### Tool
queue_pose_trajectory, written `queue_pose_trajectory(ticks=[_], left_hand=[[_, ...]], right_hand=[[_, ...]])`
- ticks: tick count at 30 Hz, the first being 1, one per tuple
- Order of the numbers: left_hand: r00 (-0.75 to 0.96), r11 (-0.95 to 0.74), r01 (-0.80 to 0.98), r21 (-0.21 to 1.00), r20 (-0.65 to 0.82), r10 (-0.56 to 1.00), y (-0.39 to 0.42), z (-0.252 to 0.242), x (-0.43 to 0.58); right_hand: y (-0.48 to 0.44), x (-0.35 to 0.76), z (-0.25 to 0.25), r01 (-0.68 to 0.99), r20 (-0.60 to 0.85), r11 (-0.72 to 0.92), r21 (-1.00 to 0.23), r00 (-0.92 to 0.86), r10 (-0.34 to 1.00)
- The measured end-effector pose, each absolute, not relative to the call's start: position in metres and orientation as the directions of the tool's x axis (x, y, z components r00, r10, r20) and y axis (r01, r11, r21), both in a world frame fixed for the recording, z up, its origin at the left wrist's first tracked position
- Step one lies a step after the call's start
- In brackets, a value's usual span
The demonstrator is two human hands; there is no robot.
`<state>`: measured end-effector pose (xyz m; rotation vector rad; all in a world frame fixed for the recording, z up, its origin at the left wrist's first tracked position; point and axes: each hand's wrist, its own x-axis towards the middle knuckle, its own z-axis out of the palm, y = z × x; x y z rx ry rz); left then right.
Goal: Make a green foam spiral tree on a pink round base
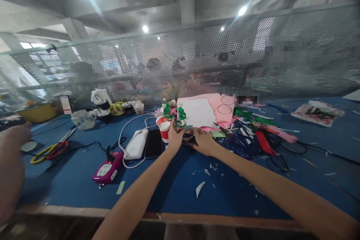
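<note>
My left hand (175,137) and my right hand (203,142) are close together over the middle of the blue table. Fingers of both hands are bent inward around a small dark item (190,140), too blurred and covered to name. Just behind my left fingers stands a green spiral decoration (181,114); whether the hand touches it I cannot tell. Left of that hand are a red-and-white paper cup (164,133) and a black-screened phone (153,144). Beyond my hands lies white paper (197,112) on pink sheets (225,109).
At left are a purple power adapter (108,168), a white power bank (136,144) with cables, and scissors (57,148). Another person's arm (11,168) reaches in. Tangled scraps (244,140) and a pink-handled tool (278,133) lie right. A perforated screen (180,56) stands behind.
</note>
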<state>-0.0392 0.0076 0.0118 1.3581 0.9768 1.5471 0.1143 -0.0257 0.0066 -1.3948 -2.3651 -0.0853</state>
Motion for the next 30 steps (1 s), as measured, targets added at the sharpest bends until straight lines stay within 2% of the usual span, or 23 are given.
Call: queue_pose_trajectory(ticks=[3, 8, 12, 16, 20, 24, 27, 30], left_hand=[[-0.087, -0.409, -0.053, 0.911, 0.404, 0.911, 0.007, 0.015, -0.041], [-0.077, -0.405, -0.065, 0.912, 0.4, 0.913, 0.004, 0.017, -0.038], [0.002, -0.372, -0.07, 0.925, 0.373, 0.928, 0.006, 0.011, -0.035], [0.042, -0.33, 0.0, 0.944, 0.329, 0.943, 0.007, 0.007, -0.034], [0.024, -0.291, -0.035, 0.956, 0.292, 0.956, 0.006, 0.008, -0.034], [0.067, -0.254, -0.127, 0.959, 0.263, 0.962, 0.004, 0.01, -0.033], [0.076, -0.238, -0.112, 0.965, 0.247, 0.966, 0.001, 0.012, -0.032], [0.079, -0.24, -0.066, 0.968, 0.245, 0.966, -0.001, 0.014, -0.03]], right_hand=[[-0.027, 0.113, 0.01, 0.851, 0.363, 0.505, -0.146, -0.429, 0.827], [-0.049, 0.128, 0.016, 0.806, 0.367, 0.581, -0.116, -0.508, 0.779], [-0.075, 0.145, 0.02, 0.746, 0.37, 0.662, -0.076, -0.595, 0.714], [-0.094, 0.156, 0.031, 0.75, 0.354, 0.655, -0.092, -0.59, 0.726], [-0.096, 0.167, 0.04, 0.815, 0.372, 0.55, -0.181, -0.461, 0.806], [-0.085, 0.185, 0.042, 0.826, 0.488, 0.438, -0.355, -0.236, 0.841], [-0.082, 0.206, 0.045, 0.814, 0.47, 0.353, -0.462, -0.113, 0.876], [-0.087, 0.22, 0.049, 0.805, 0.485, 0.363, -0.469, -0.109, 0.868]])
